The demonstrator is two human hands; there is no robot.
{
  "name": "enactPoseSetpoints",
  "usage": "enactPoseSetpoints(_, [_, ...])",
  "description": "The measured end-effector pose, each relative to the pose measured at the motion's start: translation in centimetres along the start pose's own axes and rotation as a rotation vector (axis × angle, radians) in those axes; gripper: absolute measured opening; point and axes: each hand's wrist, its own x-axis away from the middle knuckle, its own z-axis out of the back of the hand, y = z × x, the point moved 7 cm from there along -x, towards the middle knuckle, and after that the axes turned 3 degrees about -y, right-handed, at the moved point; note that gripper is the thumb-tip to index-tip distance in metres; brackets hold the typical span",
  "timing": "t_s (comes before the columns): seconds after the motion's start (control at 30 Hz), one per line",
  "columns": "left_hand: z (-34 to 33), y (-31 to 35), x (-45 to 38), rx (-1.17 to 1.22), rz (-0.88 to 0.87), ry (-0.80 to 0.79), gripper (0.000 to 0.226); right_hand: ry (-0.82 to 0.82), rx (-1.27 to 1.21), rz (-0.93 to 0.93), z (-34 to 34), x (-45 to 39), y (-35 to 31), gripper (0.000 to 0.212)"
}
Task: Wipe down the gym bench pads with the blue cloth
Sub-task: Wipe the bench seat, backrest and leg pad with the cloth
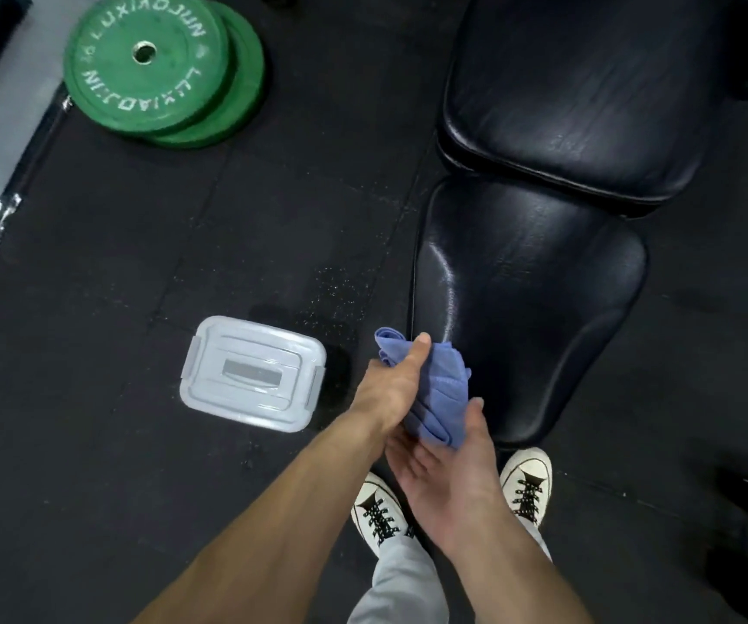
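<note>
A grey plastic box (252, 373) sits on the black floor (92, 443) with its lid latched, contents hidden. Both hands hold the bunched blue cloth (435, 385) just off the near edge of the bench seat pad (525, 299): left hand (392, 387) with thumb pressed on top, right hand (448, 470) cupped beneath, its fingers partly hidden. The back pad (579, 87) is cut off at the top. Two stacked green weight plates (160, 65) carry blurred lettering, seemingly "LUXIAOJUN".
</note>
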Motion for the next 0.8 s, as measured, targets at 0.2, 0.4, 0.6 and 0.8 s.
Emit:
enactPoseSetpoints(0.2, [-0.2,-1.5,-2.0,0.051,-0.013,0.204,0.106,0.026,-0.230,-0.025,-1.3,-1.5,-1.7,0.066])
enactPoseSetpoints(0.4, [-1.1,-0.3,-0.4,0.001,-0.060,0.261,0.051,0.065,-0.240,-0.011,-0.1,-1.3,-1.6,0.041])
enactPoseSetpoints(0.6, [-2.4,-2.2,1.0,0.053,-0.095,0.337,0.044,0.083,-0.174,-0.057,2.9,-1.9,-2.2,0.047])
enactPoseSetpoints(0.8, [-5.9,-6.2,2.2,0.480,-0.095,0.402,0.044,0.115,-0.021,-0.045,6.8,-1.2,-4.7,0.040])
